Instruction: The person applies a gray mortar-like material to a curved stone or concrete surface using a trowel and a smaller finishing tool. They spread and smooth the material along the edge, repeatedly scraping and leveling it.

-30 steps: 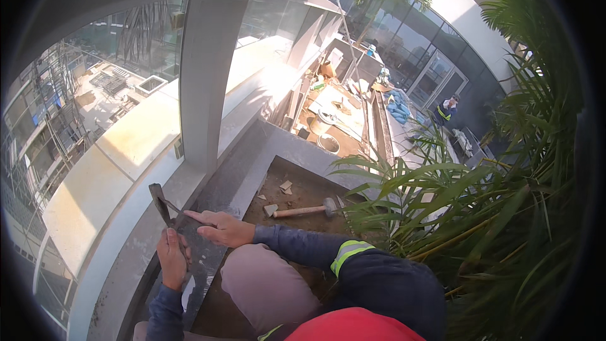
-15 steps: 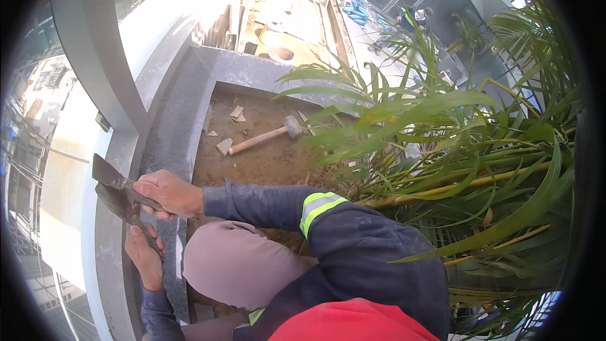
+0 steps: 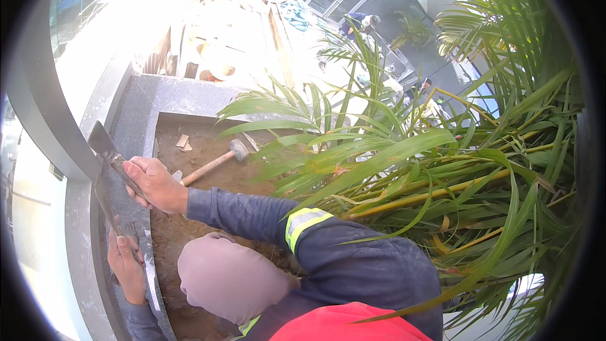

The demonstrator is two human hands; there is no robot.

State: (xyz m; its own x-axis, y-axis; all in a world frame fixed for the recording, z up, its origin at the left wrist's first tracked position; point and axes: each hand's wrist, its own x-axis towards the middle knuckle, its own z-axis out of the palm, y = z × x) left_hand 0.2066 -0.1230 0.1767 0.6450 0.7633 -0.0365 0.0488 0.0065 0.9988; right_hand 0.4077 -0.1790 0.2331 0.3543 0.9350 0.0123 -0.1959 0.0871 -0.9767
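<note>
My right hand (image 3: 154,184) is closed around the handle of a flat, dark-bladed putty knife (image 3: 101,140), whose blade points to the far left. Just nearer, my left hand (image 3: 126,265) grips a mortar-smeared trowel (image 3: 104,199); its blade reaches up beside the putty knife, and the fingers partly hide its handle. Both tools are over the grey stone edging (image 3: 136,110) of a planter bed. Whether the two blades touch is hard to tell.
Inside the bed, a wooden-handled mallet (image 3: 214,161) lies on brown soil (image 3: 183,233) near broken tile pieces (image 3: 183,143). Palm fronds (image 3: 404,164) crowd the right side. A grey metal post (image 3: 47,88) stands at left. Co-workers (image 3: 360,23) are in the far background.
The view has shifted, so the bed and mallet sit further left. The putty knife and the trowel have turned a little, with blades pointing more away from me. Both hands keep their grip.
</note>
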